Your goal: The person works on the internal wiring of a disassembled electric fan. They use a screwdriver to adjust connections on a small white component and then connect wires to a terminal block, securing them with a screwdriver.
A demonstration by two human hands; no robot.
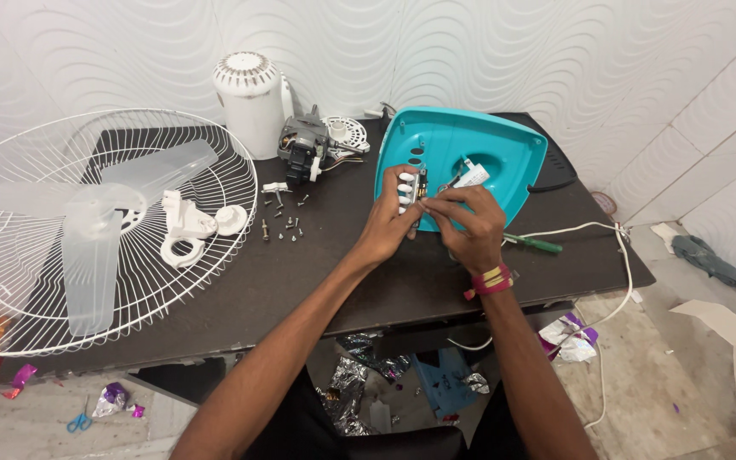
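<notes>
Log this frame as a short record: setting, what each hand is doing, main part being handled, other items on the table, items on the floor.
setting: dark table against a white patterned wall
left hand: grips a white push-button switch block
right hand: pinches at the switch block's side, wires there
main part: turquoise fan base, tilted up behind both hands
table, left: white fan grille, clear blade, white bracket
table, middle: loose screws, motor, white motor cover
table, right: green-handled screwdriver, white cord
floor: blue scissors, foil scraps
</notes>
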